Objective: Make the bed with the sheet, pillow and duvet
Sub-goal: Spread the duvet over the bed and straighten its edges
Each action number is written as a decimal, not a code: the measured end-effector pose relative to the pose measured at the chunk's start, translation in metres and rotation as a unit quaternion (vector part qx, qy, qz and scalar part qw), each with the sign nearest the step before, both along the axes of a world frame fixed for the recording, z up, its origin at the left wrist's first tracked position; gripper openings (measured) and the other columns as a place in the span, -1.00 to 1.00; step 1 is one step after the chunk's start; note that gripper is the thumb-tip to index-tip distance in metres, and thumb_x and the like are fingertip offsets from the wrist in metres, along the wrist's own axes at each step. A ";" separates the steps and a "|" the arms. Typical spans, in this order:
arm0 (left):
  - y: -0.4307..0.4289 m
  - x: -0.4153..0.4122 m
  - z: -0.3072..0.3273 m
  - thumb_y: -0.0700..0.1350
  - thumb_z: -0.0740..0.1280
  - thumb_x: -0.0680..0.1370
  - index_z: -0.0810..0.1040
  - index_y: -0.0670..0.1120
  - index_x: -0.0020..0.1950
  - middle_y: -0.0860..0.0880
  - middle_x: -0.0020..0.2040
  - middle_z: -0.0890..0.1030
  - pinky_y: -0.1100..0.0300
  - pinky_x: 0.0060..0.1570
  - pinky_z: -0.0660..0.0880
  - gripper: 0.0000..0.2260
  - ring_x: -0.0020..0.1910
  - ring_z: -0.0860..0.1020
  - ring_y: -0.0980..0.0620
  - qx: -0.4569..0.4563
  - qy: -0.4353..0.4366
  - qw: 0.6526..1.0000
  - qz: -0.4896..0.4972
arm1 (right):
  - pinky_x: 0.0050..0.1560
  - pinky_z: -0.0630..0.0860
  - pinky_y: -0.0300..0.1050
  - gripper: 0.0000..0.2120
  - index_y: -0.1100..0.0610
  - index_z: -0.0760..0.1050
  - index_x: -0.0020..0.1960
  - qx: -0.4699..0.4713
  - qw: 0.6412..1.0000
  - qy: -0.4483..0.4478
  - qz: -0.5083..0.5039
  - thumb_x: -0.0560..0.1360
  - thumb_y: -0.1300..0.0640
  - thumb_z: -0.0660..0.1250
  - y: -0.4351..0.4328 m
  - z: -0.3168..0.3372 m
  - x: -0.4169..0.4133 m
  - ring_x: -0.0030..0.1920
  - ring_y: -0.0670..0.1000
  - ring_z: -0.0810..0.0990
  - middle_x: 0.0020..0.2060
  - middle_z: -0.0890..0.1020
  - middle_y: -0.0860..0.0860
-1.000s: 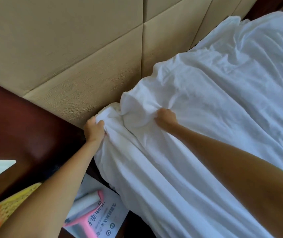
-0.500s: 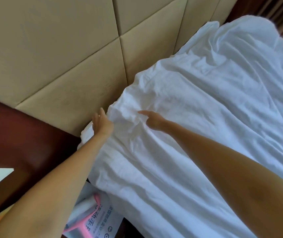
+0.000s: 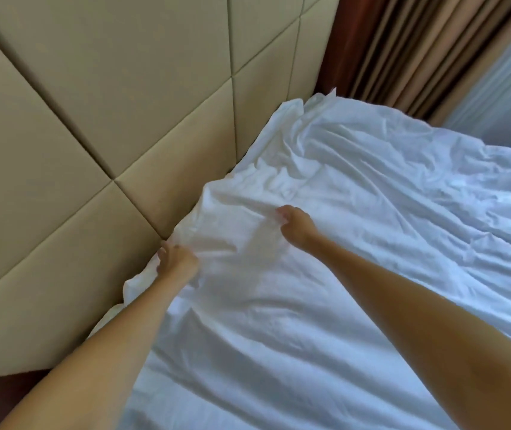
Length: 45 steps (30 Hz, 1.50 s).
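Soft daylight from right past curtains (image 3: 418, 51), bedding (image 3: 372, 243) bit blown out, motion blur everywhere, wide-angle bending headboard panels (image 3: 93, 119).

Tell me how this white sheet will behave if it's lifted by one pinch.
Probably floppy: the sheet lies in soft creases and bunches where the right hand pinches it. Likely light, since a small pinch raises a fold. It should drape, not hold shape.

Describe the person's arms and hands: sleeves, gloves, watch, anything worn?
Both the left arm and right arm are bare up to the frame edge: no sleeves or cuffs show. The left hand and right hand wear no gloves; no watch or band on either wrist. Too blurred to tell a ring.
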<state>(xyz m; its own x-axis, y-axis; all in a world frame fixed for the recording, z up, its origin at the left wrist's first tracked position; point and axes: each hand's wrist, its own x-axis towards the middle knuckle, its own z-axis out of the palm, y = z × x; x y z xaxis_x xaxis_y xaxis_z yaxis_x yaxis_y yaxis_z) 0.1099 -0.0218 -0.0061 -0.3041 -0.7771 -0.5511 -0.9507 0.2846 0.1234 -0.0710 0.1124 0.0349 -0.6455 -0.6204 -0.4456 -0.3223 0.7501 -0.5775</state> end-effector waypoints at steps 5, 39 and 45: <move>-0.016 -0.108 0.038 -0.37 0.13 0.50 0.37 -0.28 0.20 -0.20 0.26 0.29 0.05 0.13 0.34 -0.72 0.19 0.36 -0.21 -0.135 0.270 0.953 -0.033 | 0.00 0.40 -0.16 -0.62 0.15 0.44 0.26 -0.035 0.995 0.023 -0.087 0.53 0.32 0.04 -0.012 0.001 -0.068 0.18 0.16 0.51 0.23 0.51 0.15; -0.004 -0.375 0.018 0.34 0.37 0.33 -0.14 -0.01 0.54 -0.05 0.51 0.09 -0.07 0.49 -0.08 0.01 0.51 0.06 -0.08 0.099 0.023 0.898 -0.427 | -0.18 0.44 -0.15 -0.70 0.27 0.36 0.22 0.101 0.972 -0.013 -0.210 0.50 0.24 0.20 -0.018 -0.048 -0.321 -0.06 0.09 0.50 0.02 0.46 0.14; 0.010 -0.381 0.016 0.26 0.42 0.30 0.30 0.03 0.32 0.00 0.14 0.44 0.07 0.15 0.38 -0.32 0.17 0.41 -0.09 0.131 0.050 0.861 -0.489 | -0.44 0.32 -0.18 -0.92 0.25 0.36 -0.06 0.034 0.944 -0.051 -0.325 0.46 0.26 0.14 -0.003 -0.049 -0.325 -0.36 0.04 0.39 -0.30 0.45 0.09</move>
<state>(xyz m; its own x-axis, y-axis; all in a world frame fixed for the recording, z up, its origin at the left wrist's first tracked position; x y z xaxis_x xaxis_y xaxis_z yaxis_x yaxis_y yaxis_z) -0.2706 -0.0123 0.0102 -0.7980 0.0251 -0.6022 -0.2532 0.8927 0.3727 -0.3961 0.1098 -0.0137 -0.8320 -0.0762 -0.5495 0.2727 0.8063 -0.5249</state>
